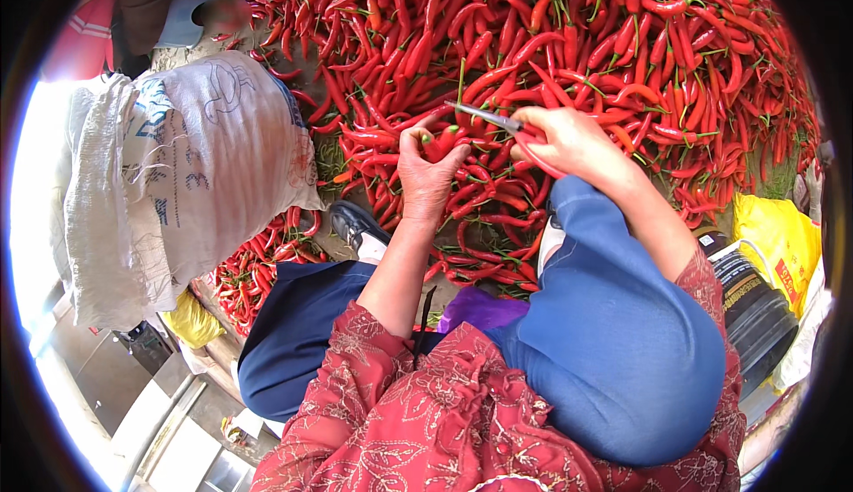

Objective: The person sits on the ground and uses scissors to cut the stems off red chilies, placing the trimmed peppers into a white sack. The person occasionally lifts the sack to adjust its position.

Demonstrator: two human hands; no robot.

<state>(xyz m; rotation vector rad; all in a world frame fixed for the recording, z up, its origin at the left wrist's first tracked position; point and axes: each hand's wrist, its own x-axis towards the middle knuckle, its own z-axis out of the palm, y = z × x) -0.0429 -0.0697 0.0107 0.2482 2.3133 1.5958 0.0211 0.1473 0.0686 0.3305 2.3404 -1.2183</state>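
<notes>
My left hand (425, 176) is closed around a few red chili peppers (440, 144), their green stem ends pointing up between thumb and fingers. In my right hand (573, 144) is a pair of scissors (487, 118) with red handles. Its metal blades point left, just above the peppers in my left hand, close to a long green stem (461, 92). I cannot tell whether the blades touch that stem. Both hands are over the near part of a large pile of red chili peppers (613, 56) on the ground.
A full white woven sack (213, 145) stands at the left, with more loose chilies (267, 265) beside it. My knees and a black shoe (358, 224) border the pile. On the right are a yellow bag (777, 243) and a black ribbed object (755, 305). Another person's dark-clothed leg (147, 3) shows at upper left.
</notes>
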